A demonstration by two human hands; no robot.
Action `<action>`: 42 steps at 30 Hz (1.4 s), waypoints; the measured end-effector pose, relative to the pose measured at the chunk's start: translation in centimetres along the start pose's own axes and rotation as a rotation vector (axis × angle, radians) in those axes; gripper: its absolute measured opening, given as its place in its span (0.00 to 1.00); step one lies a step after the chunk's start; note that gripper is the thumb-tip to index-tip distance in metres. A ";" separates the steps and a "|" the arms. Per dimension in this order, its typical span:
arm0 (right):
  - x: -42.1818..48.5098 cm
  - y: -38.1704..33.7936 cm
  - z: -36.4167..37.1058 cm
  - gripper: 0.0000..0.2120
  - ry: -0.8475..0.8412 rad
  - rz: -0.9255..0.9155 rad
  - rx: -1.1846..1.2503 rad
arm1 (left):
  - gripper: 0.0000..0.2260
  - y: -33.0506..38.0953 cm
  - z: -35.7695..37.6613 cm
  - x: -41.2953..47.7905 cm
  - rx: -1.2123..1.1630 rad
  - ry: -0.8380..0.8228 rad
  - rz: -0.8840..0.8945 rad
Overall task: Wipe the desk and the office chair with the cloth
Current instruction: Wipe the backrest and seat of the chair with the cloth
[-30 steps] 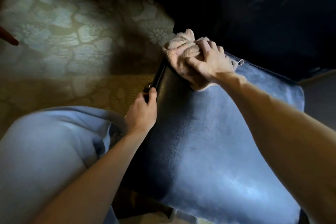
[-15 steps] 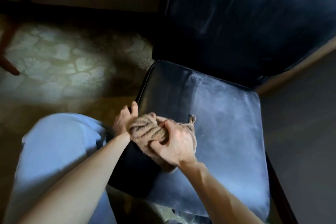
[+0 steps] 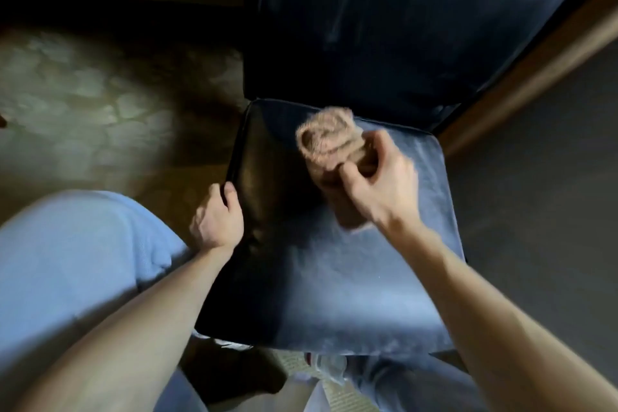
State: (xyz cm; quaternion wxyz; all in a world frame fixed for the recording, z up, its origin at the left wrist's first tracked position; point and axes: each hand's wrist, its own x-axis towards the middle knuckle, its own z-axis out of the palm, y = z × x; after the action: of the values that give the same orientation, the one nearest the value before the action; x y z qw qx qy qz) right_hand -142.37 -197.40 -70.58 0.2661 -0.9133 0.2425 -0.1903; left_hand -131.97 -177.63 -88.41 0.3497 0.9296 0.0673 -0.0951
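Observation:
A dark blue office chair seat (image 3: 351, 278) fills the middle of the view, dusty and pale on its right half. Its dark backrest (image 3: 384, 27) rises behind. My right hand (image 3: 378, 184) grips a bunched pinkish-beige cloth (image 3: 326, 140) over the far middle of the seat; the cloth is blurred by motion. My left hand (image 3: 219, 217) holds the seat's left edge, fingers curled round the rim.
My knee in light blue trousers (image 3: 73, 261) is at the lower left beside the chair. A patterned carpet (image 3: 83, 100) lies to the left. A wooden edge (image 3: 535, 67) runs diagonally at the right, next to a grey surface (image 3: 541, 194).
My right hand has swept the cloth from the seat's near left part back toward the far middle. My left hand stays on the left edge of the seat.

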 end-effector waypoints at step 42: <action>-11.2 2.5 8.6 0.35 -0.398 0.081 -0.048 | 0.25 0.3 -0.7 3.6 -0.145 -0.220 -0.065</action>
State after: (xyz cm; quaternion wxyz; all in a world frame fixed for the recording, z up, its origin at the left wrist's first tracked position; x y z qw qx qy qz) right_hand -148.17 -189.79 -81.20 0.2946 -0.9284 0.2261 0.0108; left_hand -128.30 -177.20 -88.50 0.4181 0.8831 0.0653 -0.2027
